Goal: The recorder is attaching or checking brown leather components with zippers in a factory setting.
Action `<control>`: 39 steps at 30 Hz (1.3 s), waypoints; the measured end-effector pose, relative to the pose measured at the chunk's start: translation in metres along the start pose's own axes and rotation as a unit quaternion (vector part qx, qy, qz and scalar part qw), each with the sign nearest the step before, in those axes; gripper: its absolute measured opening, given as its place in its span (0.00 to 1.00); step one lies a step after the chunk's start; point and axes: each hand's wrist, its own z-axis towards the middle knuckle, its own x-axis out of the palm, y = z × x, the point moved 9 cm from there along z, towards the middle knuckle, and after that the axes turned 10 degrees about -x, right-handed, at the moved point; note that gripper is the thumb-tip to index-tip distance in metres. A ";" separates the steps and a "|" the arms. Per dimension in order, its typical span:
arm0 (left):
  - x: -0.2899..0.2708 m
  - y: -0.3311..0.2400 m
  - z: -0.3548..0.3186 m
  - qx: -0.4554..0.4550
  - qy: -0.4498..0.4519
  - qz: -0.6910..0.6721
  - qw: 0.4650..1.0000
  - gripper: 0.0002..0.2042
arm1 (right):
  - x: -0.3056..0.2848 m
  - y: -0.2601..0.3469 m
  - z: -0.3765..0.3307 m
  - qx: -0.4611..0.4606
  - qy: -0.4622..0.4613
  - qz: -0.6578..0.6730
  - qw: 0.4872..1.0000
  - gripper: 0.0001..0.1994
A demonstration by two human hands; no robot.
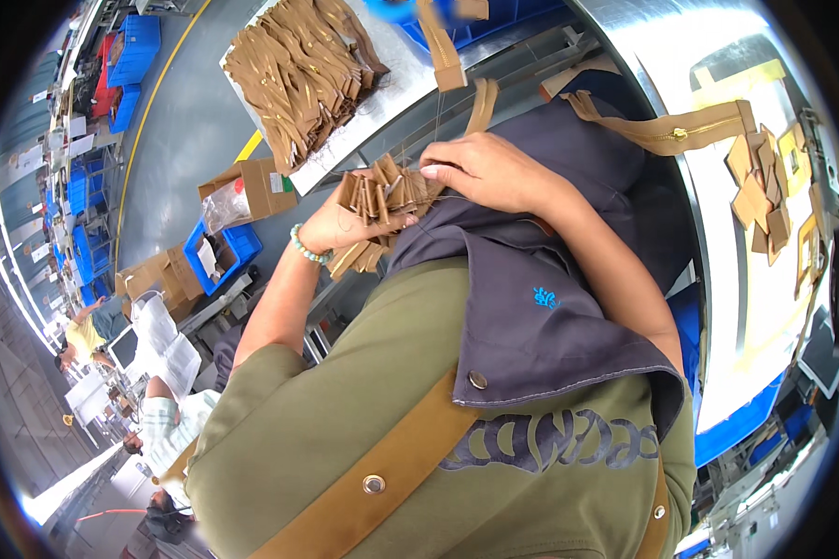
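Observation:
My left hand [334,226], with a beaded bracelet at the wrist, is closed around a bundle of brown zipper strips [382,197]. Their folded ends stand up in a row above the fingers, and loose threads hang from them. Beside the bundle is my right hand [492,170], its thumb and fingers drawn together at the bundle's right side. What lies between those fingertips is too small to tell. Just above the right hand a brown strip [481,104] rests near my dark apron. Another strip [442,58] hangs over the blue bin, with threads trailing down.
A large pile of brown zippers [298,70] lies on a metal table [382,116] at the upper left. On the bright worktable to the right are a brown zipper [671,132] and small brown pieces [763,191]. Left stand a cardboard box [268,191] and blue bin [242,244].

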 end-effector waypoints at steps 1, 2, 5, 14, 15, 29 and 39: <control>-0.005 0.003 0.001 0.031 -0.016 0.043 0.998 0.25 | -0.005 0.005 0.001 -0.019 -0.005 -0.014 1.000 0.15; -0.006 0.003 0.001 0.061 -0.005 0.058 0.996 0.27 | -0.006 0.005 0.001 -0.020 0.000 -0.013 1.000 0.15; -0.007 0.002 0.002 0.066 0.019 0.106 0.992 0.30 | -0.020 0.012 0.004 -0.058 -0.047 -0.139 0.987 0.15; -0.013 -0.018 0.005 0.165 -0.016 0.076 0.983 0.29 | -0.025 0.021 0.010 -0.074 -0.080 -0.281 0.953 0.11; -0.014 -0.033 0.001 0.142 -0.010 0.071 0.987 0.29 | -0.025 0.023 0.010 -0.082 -0.077 -0.282 0.953 0.11; -0.320 -0.091 -0.009 0.351 -0.235 -0.250 0.871 0.10 | -0.050 -0.003 -0.007 -0.026 -0.205 -0.213 0.955 0.14; -0.271 -0.162 0.083 0.653 -0.407 0.348 0.536 0.06 | -0.043 -0.012 -0.002 0.009 -0.196 -0.222 0.955 0.14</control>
